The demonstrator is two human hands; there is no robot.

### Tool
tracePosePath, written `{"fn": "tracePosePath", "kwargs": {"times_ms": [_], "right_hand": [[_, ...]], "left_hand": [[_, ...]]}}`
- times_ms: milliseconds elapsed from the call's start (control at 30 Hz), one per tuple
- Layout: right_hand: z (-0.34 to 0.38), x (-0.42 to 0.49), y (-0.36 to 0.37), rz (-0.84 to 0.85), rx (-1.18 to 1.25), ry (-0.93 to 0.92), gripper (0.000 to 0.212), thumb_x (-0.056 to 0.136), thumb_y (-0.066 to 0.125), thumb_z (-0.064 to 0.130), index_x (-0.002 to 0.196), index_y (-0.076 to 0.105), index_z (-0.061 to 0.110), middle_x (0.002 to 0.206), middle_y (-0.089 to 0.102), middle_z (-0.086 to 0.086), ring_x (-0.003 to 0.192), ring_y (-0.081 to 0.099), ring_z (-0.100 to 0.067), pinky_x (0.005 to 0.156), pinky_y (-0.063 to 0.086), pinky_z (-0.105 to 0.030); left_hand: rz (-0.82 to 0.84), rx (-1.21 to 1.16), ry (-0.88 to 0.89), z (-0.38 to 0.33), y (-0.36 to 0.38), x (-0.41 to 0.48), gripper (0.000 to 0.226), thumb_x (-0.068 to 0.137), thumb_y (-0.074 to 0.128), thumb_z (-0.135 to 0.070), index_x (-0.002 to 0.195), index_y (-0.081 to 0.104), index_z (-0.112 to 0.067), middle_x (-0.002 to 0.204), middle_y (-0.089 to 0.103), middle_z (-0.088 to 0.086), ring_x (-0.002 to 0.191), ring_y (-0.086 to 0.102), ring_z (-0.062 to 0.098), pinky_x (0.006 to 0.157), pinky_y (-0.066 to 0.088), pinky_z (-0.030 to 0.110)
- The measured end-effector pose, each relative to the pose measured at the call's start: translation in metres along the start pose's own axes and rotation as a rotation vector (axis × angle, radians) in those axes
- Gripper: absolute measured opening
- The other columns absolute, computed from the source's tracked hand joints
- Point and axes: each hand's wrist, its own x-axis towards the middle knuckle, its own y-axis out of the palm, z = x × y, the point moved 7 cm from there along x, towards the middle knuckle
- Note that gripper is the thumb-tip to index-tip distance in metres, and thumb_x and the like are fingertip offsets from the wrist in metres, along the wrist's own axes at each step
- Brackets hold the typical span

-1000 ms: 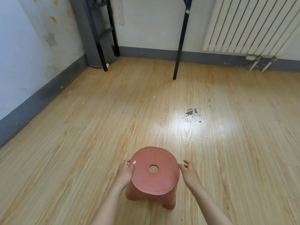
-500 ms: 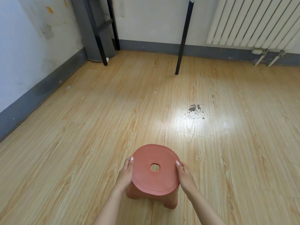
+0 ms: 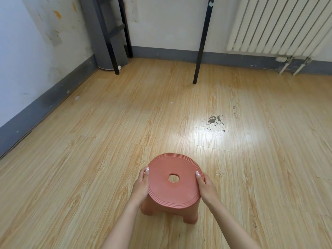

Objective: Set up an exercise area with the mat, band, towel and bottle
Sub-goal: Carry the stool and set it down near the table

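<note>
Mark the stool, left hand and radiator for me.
red plastic stool (image 3: pixel 177 194): head view, on the seat top, nearer than the hole.
left hand (image 3: pixel 142 185): head view, back of the hand, gripping the seat rim.
white radiator (image 3: pixel 274 24): head view, middle fins.

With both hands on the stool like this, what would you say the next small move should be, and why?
Probably lift the stool and carry it aside: the left hand and right hand grip opposite edges of its seat, and it stands on open floor that the exercise area will likely need.
</note>
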Motion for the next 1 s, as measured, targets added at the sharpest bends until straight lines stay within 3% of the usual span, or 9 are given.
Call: {"fn": "tracePosePath", "kwargs": {"times_ms": [100,400,500,633,833,1000], "right_hand": [[0.016,-0.002,-0.004,-0.018,-0.016,-0.046,0.038,0.101,0.04,0.034,0.132,0.052,0.016,0.115,0.058,0.007,0.103,0.053,-0.007,0.081,0.039,-0.017],[0.077,-0.042,-0.023,-0.031,-0.059,-0.122,0.036,0.101,0.04,0.037,0.129,0.055,0.02,0.113,0.06,0.011,0.111,0.055,-0.01,0.089,0.039,-0.023],[0.1,-0.063,-0.032,-0.036,-0.069,-0.13,0.036,0.1,0.04,0.039,0.129,0.056,0.023,0.111,0.062,0.014,0.112,0.057,-0.009,0.092,0.041,-0.025],[0.134,-0.093,-0.041,-0.034,-0.059,-0.109,0.043,0.1,0.04,0.041,0.135,0.053,0.021,0.124,0.061,0.007,0.118,0.055,-0.011,0.099,0.042,-0.029],[0.206,-0.129,-0.057,-0.039,-0.026,-0.122,0.038,0.1,0.04,0.039,0.131,0.054,0.022,0.115,0.061,0.011,0.113,0.057,-0.011,0.096,0.044,-0.029],[0.272,-0.154,-0.071,-0.038,-0.03,-0.129,0.043,0.099,0.04,0.045,0.136,0.052,0.025,0.127,0.059,0.008,0.121,0.053,-0.012,0.105,0.042,-0.036]], "left_hand": [[-0.013,0.0,0.023,-0.014,-0.003,-0.005,0.05,0.099,0.02,-0.05,0.144,0.03,-0.031,0.141,0.047,0.0,0.126,0.046,0.02,0.091,0.033,0.027],[-0.067,-0.01,0.06,-0.065,-0.027,-0.042,0.051,0.099,0.021,-0.051,0.144,0.032,-0.03,0.144,0.044,-0.001,0.131,0.042,0.022,0.099,0.032,0.031],[-0.078,-0.006,0.063,-0.09,-0.037,-0.067,0.05,0.099,0.021,-0.048,0.143,0.034,-0.028,0.142,0.047,0.0,0.129,0.045,0.022,0.095,0.033,0.028],[-0.078,-0.019,0.058,-0.127,-0.052,-0.099,0.048,0.1,0.022,-0.047,0.142,0.036,-0.027,0.14,0.049,0.0,0.126,0.047,0.021,0.093,0.034,0.027],[-0.081,0.011,0.059,-0.197,-0.079,-0.139,0.048,0.099,0.022,-0.049,0.141,0.036,-0.029,0.136,0.051,0.0,0.118,0.049,0.019,0.089,0.033,0.027],[-0.095,0.018,0.059,-0.262,-0.106,-0.169,0.049,0.099,0.022,-0.05,0.142,0.035,-0.031,0.139,0.049,0.0,0.125,0.047,0.021,0.092,0.034,0.027]]}}
